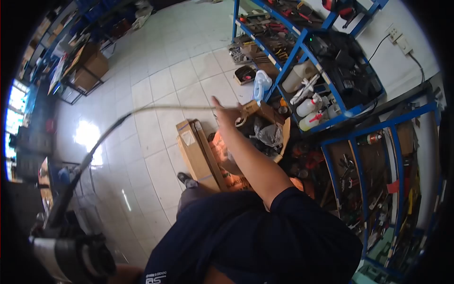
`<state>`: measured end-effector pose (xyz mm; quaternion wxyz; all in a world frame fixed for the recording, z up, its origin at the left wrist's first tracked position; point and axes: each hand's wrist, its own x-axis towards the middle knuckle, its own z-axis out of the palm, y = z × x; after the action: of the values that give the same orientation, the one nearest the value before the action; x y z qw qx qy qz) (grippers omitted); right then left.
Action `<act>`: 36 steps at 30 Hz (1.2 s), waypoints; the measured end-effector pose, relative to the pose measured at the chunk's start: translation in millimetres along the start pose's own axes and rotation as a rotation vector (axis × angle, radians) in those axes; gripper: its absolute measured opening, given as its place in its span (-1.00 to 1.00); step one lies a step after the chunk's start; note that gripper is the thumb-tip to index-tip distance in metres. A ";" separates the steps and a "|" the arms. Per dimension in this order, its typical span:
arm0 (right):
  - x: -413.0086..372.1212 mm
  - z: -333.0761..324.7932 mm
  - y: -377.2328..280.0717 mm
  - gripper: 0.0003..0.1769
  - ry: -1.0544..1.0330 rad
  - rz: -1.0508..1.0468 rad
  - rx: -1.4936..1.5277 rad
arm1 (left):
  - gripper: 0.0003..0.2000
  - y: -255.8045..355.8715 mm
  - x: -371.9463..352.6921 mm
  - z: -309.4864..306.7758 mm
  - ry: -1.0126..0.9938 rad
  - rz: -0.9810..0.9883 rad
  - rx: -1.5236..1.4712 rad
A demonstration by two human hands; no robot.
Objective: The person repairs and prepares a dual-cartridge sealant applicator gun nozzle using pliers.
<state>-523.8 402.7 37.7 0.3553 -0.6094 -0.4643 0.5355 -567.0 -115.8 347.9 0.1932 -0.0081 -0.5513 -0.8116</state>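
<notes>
Pale tiled floor under a long cardboard box, a light-blue jug and, seemingly, an orange printed sack.

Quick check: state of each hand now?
Left hand: out of sight, can't tell.
Right hand: open, thumb spread, at the thin pole's far end; contact unclear.

Heavy fisheye curve, black corners, window light at left, white floor glare, blurred machine.

Over there the tiled floor is gleaming smooth and glossy, the long carton is showing dull brown cardboard, the blue shelf frame is looking painted and hard, the jug is shining like pale plastic, and the dark shirt is hanging as matt cloth.
</notes>
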 end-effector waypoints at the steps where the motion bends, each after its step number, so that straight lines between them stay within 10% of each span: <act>1: 26.8 25.4 11.4 0.48 -0.023 0.109 0.075 | -0.06 -17.5 38.0 -3.0 0.011 -0.015 -0.010; 6: 43.1 73.5 20.8 0.50 -0.466 0.702 0.295 | -0.06 -67.5 194.4 -5.6 0.051 -0.057 0.037; 13: 78.6 103.3 85.5 -0.19 0.303 -0.272 -0.244 | -0.06 -98.2 335.6 17.8 0.018 -0.029 0.093; 19: 56.4 124.9 -63.3 -0.30 -0.144 -0.225 -0.942 | -0.06 -129.1 431.5 56.7 -0.159 0.001 0.114; 21: 40.9 156.3 -93.6 -0.37 -0.438 -0.092 -0.450 | -0.07 -159.6 450.6 84.6 -0.317 -0.037 0.116; 23: 1.4 208.9 -127.7 -0.52 -0.579 0.034 0.137 | -0.08 -188.4 451.2 144.3 -0.247 -0.502 -0.175; 27: -13.0 351.7 -142.0 -0.57 -0.493 -0.594 0.145 | -0.05 -300.3 482.2 248.5 -0.604 -0.741 -0.272; 36: 39.4 570.5 -264.3 -0.45 -1.098 -0.886 -0.520 | -0.01 -479.4 559.3 501.0 -1.124 -0.990 -0.372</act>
<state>-1133.5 487.0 171.6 0.0997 -0.0751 -0.8881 0.4425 -1339.1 316.0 243.3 -0.5058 -0.2038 -0.3605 -0.7568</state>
